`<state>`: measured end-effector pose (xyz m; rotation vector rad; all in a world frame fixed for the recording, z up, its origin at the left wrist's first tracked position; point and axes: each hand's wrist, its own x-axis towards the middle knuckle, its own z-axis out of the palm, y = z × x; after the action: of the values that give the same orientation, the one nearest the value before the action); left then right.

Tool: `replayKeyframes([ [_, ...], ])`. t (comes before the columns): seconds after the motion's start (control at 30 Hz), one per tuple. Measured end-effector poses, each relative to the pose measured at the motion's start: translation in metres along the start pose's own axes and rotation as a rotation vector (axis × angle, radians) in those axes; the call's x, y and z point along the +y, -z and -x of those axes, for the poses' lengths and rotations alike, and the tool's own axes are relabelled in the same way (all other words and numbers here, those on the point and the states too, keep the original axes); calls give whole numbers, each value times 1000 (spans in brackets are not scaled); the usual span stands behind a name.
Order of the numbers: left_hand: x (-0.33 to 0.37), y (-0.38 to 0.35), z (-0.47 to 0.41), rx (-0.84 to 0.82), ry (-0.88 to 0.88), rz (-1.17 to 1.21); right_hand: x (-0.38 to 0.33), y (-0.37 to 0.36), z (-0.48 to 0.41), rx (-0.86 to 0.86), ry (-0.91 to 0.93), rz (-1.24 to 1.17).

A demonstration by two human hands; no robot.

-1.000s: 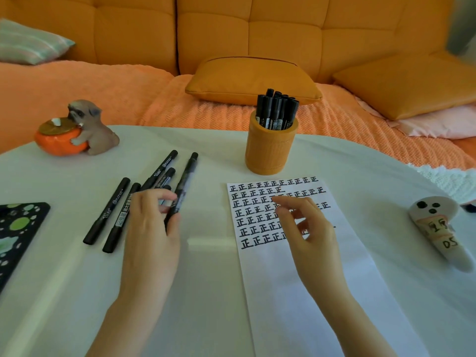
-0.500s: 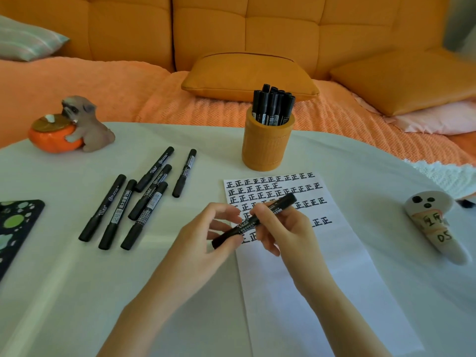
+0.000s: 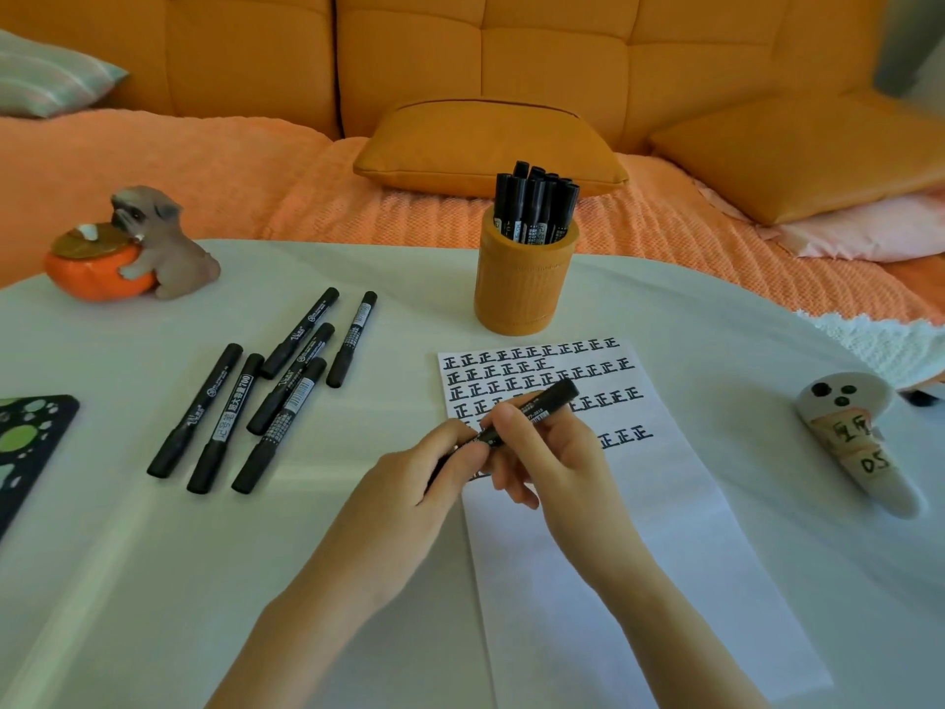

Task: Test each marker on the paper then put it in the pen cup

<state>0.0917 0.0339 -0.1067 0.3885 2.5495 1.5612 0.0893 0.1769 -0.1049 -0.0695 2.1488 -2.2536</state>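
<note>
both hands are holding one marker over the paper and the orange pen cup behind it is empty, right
Not quite: the pen cup is not empty; the head view shows a bunch of black markers standing in it. The rest holds: the left hand and right hand both grip one marker over the paper.

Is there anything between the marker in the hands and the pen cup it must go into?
Nothing visible stands between them. The marker, gripped by the left hand and right hand, is over the paper; only that flat sheet lies between it and the pen cup. The cup's opening looks crowded with markers already in it.
</note>
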Motion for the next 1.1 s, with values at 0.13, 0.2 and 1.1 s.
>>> replayKeyframes([
  [0.13,1,1,0,-8,3,59,-2,1,0,-37,1,-18],
  [0.2,-1,1,-1,-28,3,122,-3,2,0,-48,3,-16],
  [1.1,-21,2,-5,-52,46,154,-4,81,-16,400,49,-107],
])
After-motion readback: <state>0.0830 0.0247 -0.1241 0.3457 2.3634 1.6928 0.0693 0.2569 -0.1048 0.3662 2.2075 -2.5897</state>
